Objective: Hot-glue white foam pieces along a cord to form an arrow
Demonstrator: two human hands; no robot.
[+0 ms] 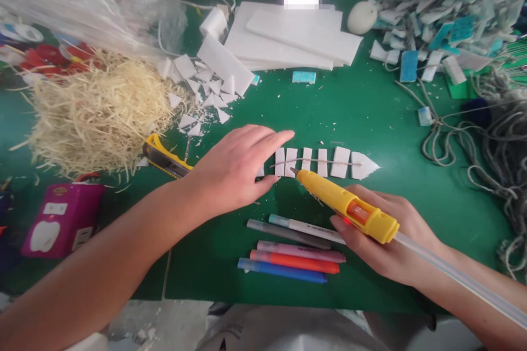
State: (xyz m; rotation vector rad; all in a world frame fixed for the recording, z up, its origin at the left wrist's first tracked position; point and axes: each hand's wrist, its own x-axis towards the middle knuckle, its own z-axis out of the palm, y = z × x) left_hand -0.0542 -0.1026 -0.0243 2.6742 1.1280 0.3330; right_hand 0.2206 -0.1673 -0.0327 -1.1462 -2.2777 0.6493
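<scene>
Head view, right hand (pixel 387 241): a yellow glue gun (pixel 348 207) was grasped, its nozzle aimed at the row of white foam pieces (pixel 321 162), so glue could be laid there.
Head view, left hand (pixel 236 167): it was laid flat and unclenched on the row's left end, gripping nothing, apparently to steady it.
Foam row: it was lined up on the green worktop (pixel 370 109) with a thin stick (pixel 313 161) across it.
Nearby: marker pens (pixel 294 252) were kept below; a utility knife (pixel 164 156) and straw pile (pixel 99 115) lay left.
</scene>
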